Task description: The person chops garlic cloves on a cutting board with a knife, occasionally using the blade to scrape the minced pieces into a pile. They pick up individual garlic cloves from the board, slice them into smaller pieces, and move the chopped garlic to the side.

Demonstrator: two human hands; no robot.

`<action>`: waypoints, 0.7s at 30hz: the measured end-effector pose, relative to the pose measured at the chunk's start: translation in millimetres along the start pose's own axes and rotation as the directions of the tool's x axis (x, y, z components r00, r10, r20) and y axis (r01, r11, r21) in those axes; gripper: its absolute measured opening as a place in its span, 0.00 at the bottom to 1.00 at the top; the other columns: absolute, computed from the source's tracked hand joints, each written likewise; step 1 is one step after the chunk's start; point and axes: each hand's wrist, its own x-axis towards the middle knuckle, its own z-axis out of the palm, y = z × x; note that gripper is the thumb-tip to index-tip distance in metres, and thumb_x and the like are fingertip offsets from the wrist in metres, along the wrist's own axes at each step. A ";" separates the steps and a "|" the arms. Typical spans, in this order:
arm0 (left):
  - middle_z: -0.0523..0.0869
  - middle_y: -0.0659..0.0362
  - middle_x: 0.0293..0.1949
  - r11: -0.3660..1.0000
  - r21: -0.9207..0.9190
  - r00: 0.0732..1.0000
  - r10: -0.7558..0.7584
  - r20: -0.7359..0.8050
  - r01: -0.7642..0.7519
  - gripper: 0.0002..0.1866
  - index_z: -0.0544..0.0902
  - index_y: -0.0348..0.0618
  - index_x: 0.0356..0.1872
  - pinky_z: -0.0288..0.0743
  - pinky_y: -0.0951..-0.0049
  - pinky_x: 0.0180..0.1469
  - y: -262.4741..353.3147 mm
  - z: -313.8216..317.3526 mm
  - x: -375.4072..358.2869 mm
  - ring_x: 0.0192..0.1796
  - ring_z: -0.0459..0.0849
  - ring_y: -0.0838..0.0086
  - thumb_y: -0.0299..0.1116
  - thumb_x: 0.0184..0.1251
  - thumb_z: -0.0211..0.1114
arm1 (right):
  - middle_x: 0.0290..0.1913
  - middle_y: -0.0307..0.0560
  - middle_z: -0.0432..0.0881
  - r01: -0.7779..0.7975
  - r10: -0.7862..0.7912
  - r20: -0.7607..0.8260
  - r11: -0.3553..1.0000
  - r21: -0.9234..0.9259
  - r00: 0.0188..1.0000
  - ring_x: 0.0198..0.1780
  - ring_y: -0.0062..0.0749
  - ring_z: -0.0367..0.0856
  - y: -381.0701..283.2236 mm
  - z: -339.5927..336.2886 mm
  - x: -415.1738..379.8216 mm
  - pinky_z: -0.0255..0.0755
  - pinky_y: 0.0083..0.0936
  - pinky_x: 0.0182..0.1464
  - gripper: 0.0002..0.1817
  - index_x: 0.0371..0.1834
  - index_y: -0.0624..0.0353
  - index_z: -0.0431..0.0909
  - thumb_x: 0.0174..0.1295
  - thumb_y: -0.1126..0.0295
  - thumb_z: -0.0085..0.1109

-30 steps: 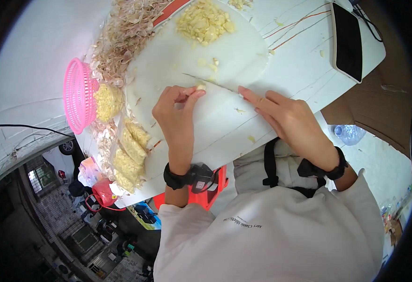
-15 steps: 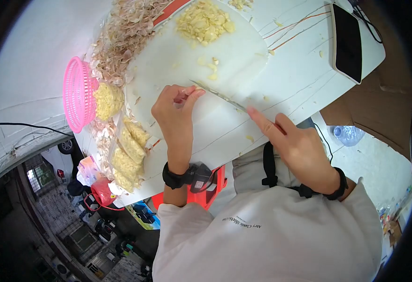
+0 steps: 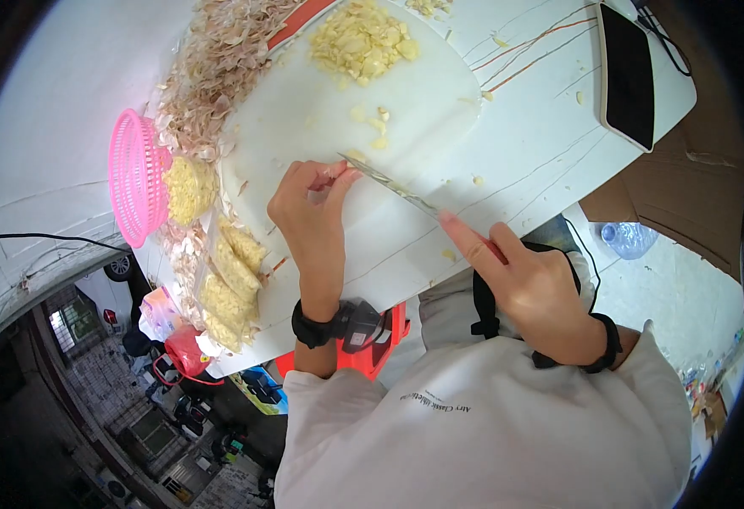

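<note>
My right hand [image 3: 529,288] is closed round the handle of a knife [image 3: 397,187], index finger stretched along it. The narrow blade slants up and left across the white cutting board [image 3: 278,119], its tip beside my left fingertips. My left hand [image 3: 312,208] pinches a garlic clove, mostly hidden by the fingers, against the blade. Just beyond the tip lie a few loose garlic slices [image 3: 378,127]. A pile of sliced garlic [image 3: 363,41] rests at the board's far side.
Papery garlic skins [image 3: 219,68] heap at the far left, near a pink basket [image 3: 133,178] and a mound of peeled garlic [image 3: 189,191]. Bags of garlic [image 3: 232,288] lie at the table's left edge. A tablet-like dark screen [image 3: 626,81] sits at right.
Both hands and the knife appear slightly lower and to the left. The blade has turned a little, showing more of its flat face. The left hand keeps its pinch.
</note>
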 end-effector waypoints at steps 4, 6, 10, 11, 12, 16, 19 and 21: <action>0.87 0.58 0.26 1.000 0.013 1.000 -0.014 -0.002 0.014 0.07 0.84 0.32 0.31 0.74 0.77 0.38 0.7 -0.4 0.0 0.30 0.81 0.78 0.24 0.56 0.75 | 0.30 0.44 0.67 0.018 -0.017 -0.034 1.000 0.006 0.999 0.19 0.31 0.68 -1.2 15.1 7.7 0.69 0.26 0.20 0.40 0.73 0.55 0.69 0.50 0.83 0.58; 0.88 0.57 0.27 1.000 0.009 1.000 -0.025 0.002 0.025 0.07 0.84 0.32 0.30 0.74 0.77 0.38 1.9 -0.2 0.0 0.30 0.81 0.78 0.23 0.55 0.75 | 0.30 0.42 0.68 0.039 -0.043 -0.075 0.998 -0.048 0.996 0.19 0.25 0.69 2.5 28.9 16.3 0.67 0.23 0.18 0.38 0.72 0.57 0.69 0.52 0.79 0.59; 0.84 0.55 0.28 1.000 -0.013 1.000 -0.021 0.000 0.021 0.07 0.85 0.32 0.29 0.72 0.71 0.36 5.8 0.8 1.0 0.29 0.77 0.71 0.23 0.53 0.76 | 0.31 0.41 0.72 0.056 -0.068 -0.123 0.994 -0.098 0.990 0.18 0.20 0.72 5.9 41.9 25.8 0.66 0.20 0.17 0.37 0.72 0.56 0.70 0.53 0.75 0.60; 0.87 0.55 0.29 1.000 -0.028 1.000 -0.011 -0.004 0.010 0.08 0.84 0.32 0.28 0.74 0.74 0.37 5.1 1.0 0.9 0.29 0.80 0.74 0.23 0.53 0.76 | 0.31 0.41 0.72 0.053 -0.066 -0.125 0.994 -0.098 0.990 0.18 0.20 0.72 8.0 43.3 26.5 0.66 0.20 0.17 0.37 0.72 0.56 0.70 0.53 0.75 0.60; 0.90 0.54 0.30 0.999 -0.043 1.000 0.000 -0.008 -0.001 0.08 0.83 0.32 0.28 0.75 0.77 0.38 5.1 1.3 1.0 0.30 0.82 0.78 0.24 0.53 0.76 | 0.31 0.42 0.73 0.037 -0.043 -0.127 0.998 -0.049 0.991 0.19 0.24 0.74 10.9 44.4 27.1 0.68 0.22 0.18 0.37 0.73 0.54 0.69 0.54 0.75 0.60; 0.90 0.55 0.30 0.999 -0.037 0.999 -0.032 -0.006 0.032 0.09 0.83 0.33 0.27 0.76 0.78 0.39 5.1 0.1 1.6 0.31 0.84 0.77 0.24 0.53 0.77 | 0.32 0.46 0.74 0.055 -0.009 -0.172 0.963 0.265 0.985 0.25 0.37 0.78 25.5 40.3 33.2 0.73 0.31 0.22 0.38 0.74 0.53 0.66 0.55 0.77 0.58; 0.90 0.54 0.30 0.999 -0.037 1.000 -0.010 -0.008 0.010 0.09 0.83 0.33 0.27 0.77 0.78 0.39 -0.8 0.0 1.2 0.31 0.85 0.76 0.24 0.54 0.77 | 0.31 0.50 0.72 -0.095 0.100 -0.005 0.961 0.260 0.995 0.25 0.47 0.75 20.0 25.0 26.1 0.73 0.38 0.28 0.30 0.73 0.47 0.69 0.66 0.77 0.58; 0.90 0.54 0.30 0.997 -0.073 1.000 -0.019 -0.001 0.019 0.09 0.83 0.32 0.27 0.77 0.77 0.40 1.2 0.5 1.1 0.31 0.84 0.77 0.25 0.55 0.76 | 0.30 0.49 0.72 -0.096 0.100 -0.002 0.960 0.263 0.995 0.24 0.46 0.74 15.8 18.2 18.2 0.72 0.37 0.27 0.31 0.73 0.47 0.69 0.65 0.78 0.58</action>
